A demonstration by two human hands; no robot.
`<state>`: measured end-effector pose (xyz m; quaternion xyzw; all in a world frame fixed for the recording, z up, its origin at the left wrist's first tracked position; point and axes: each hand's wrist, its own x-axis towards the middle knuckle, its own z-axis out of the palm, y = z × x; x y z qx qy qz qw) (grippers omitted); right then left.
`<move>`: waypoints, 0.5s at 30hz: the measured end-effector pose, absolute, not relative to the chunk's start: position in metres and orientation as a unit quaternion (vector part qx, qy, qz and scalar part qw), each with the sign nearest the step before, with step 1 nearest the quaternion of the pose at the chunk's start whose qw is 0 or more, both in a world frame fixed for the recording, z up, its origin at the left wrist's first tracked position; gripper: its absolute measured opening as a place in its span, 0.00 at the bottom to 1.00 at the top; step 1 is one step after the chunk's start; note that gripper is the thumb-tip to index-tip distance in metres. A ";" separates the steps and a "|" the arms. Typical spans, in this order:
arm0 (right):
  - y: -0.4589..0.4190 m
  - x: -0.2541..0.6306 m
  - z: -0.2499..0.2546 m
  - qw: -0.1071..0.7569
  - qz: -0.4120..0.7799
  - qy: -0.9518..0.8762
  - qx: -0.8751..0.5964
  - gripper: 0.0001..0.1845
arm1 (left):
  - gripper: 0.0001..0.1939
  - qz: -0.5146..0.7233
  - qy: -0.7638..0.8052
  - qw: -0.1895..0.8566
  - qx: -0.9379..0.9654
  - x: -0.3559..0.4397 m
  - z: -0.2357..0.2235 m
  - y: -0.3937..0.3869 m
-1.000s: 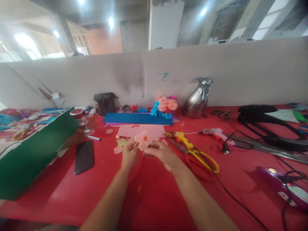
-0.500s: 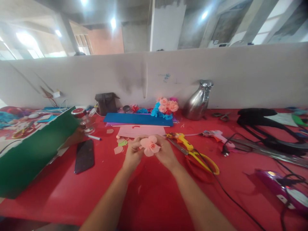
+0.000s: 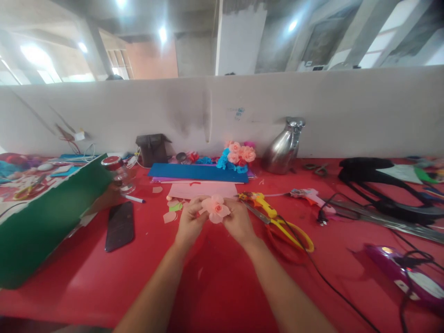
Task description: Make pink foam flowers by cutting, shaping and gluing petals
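A pink paper flower with a tightly curled centre and spread petals is held above the red table, its face toward me. My left hand pinches its left side, fingers closed on the petals. From the right, my right hand grips it too; its fingertips are partly hidden behind the petals. Loose pink petal cut-outs and a green piece lie just left of my left hand. Beyond the hands is a pink paper sheet. Yellow-handled scissors rest right of my right hand.
A yellow glue gun and a pink one lie right, with trailing cords. At the back are blue sheets, finished flowers and a steel jug. Left are a phone, a jar and a green box.
The flower has tilted and turned slightly between my hands, its centre shifting a little. Both hands stay on it. The whole view has moved slightly.
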<state>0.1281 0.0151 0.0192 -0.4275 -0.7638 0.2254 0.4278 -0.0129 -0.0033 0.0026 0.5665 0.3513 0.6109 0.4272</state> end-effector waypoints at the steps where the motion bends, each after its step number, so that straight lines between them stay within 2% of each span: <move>1: 0.015 0.127 0.018 0.426 0.213 -0.765 -0.434 0.09 | 0.11 0.613 0.360 0.421 0.563 -0.012 0.002 -0.003; 5: 0.013 0.123 0.016 0.417 0.182 -0.768 -0.451 0.10 | 0.09 0.635 0.377 0.416 0.530 -0.010 0.001 -0.002; 10: 0.013 0.122 0.016 0.411 0.186 -0.774 -0.445 0.10 | 0.07 0.660 0.357 0.502 0.430 -0.004 0.001 -0.002; 15: 0.022 0.130 0.015 0.474 0.189 -0.730 -0.454 0.17 | 0.09 0.692 0.341 0.574 0.277 -0.002 0.001 0.001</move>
